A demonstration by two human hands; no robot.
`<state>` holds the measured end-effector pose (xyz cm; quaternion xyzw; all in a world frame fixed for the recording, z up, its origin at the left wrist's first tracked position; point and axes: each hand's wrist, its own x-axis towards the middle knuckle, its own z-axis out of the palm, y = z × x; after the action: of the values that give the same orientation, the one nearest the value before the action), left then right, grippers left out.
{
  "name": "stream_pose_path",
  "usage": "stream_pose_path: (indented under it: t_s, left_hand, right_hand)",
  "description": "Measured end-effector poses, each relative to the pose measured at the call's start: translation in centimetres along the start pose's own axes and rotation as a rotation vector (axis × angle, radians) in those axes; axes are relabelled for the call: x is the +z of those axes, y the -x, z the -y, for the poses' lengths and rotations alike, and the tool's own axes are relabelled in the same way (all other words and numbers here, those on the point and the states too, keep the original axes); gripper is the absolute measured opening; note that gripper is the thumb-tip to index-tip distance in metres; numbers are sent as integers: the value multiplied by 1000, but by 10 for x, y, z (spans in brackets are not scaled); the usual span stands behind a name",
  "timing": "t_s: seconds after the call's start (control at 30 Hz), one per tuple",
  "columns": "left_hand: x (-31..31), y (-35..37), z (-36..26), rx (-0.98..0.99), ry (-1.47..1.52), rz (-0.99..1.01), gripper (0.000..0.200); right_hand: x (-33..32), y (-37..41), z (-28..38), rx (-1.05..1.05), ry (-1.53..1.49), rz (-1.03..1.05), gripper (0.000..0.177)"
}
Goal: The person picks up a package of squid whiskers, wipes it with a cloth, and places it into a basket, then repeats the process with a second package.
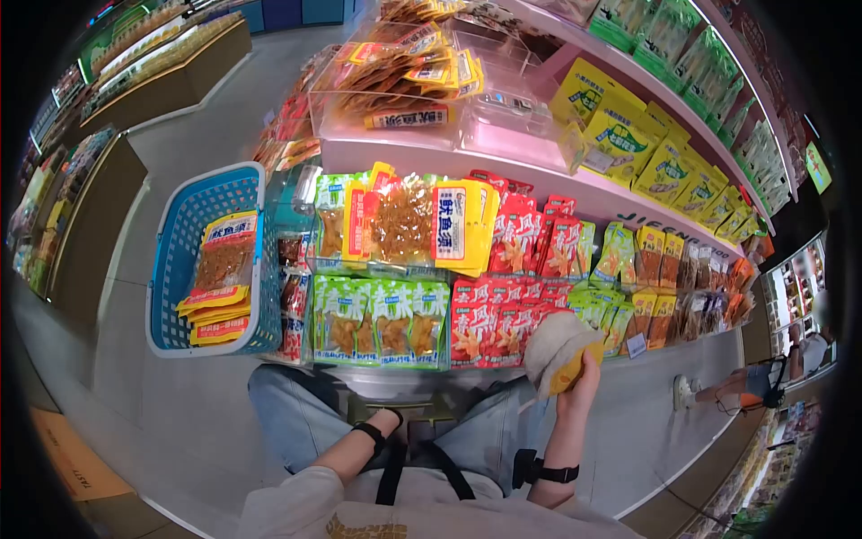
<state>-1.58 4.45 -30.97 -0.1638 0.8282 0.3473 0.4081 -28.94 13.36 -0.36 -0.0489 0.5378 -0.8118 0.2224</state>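
My right hand [584,381] is closed around a soft-looking whitish-grey and yellow item [558,350], in front of red snack packets [498,328]. My left hand [388,419] is low over my lap, below the green packets [379,322]; its fingers are hidden or too small to make out. Large yellow-edged packets of brown snack [404,220] lie stacked on top of the display. More packets like them [223,269] lie inside a blue basket with a white rim [259,296], at the left of the display.
A clear bin [503,126] of packets stands above the display. Yellow bags [620,148] and green packages [691,67] line the shelves at upper right. Other shelves [90,207] stand at the left. Another person's leg [718,388] shows at the right.
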Motion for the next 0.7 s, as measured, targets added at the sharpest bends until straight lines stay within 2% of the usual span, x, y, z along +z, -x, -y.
stream_pose_path:
  t_s: [0.07, 0.23, 0.27, 0.33, 0.43, 0.47, 0.5, 0.53, 0.57, 0.63, 0.7]
  left_hand:
    - [-9, 7, -4, -3, 1, 6, 65]
    - [-29, 13, -21, -37, -41, 25, 69]
    - [-42, 31, -34, -115, -120, 67, 73]
    - [-70, 65, -51, -193, -100, 297, 77]
    - [-74, 46, -24, -186, -81, 118, 91]
    - [-85, 69, -28, -132, -91, 55, 93]
    - [-85, 77, -24, -121, -73, -52, 68]
    - [-83, 67, -15, -150, -66, -120, 68]
    - [-94, 104, -35, -216, -58, -100, 66]
    - [-94, 102, -33, -243, -23, -154, 63]
    - [-92, 89, -30, -177, -9, -233, 62]
  right_hand:
    - [4, 22, 19, -14, -74, 41, 37]
    - [-26, 66, 62, -135, -13, 21, 38]
    - [-34, 74, 70, -167, -10, 30, 39]
    - [-51, 95, 90, -166, -7, -2, 41]
    - [-63, 115, 115, -206, -20, -44, 42]
    - [-64, 121, 121, -248, -26, -58, 42]
    - [-64, 126, 125, -238, -17, -51, 42]
    - [-63, 131, 128, -266, -34, -68, 42]
    - [-63, 135, 131, -297, -52, -85, 42]
    - [-61, 144, 131, -311, -55, -97, 42]
    - [-63, 151, 130, -319, -87, -79, 42]
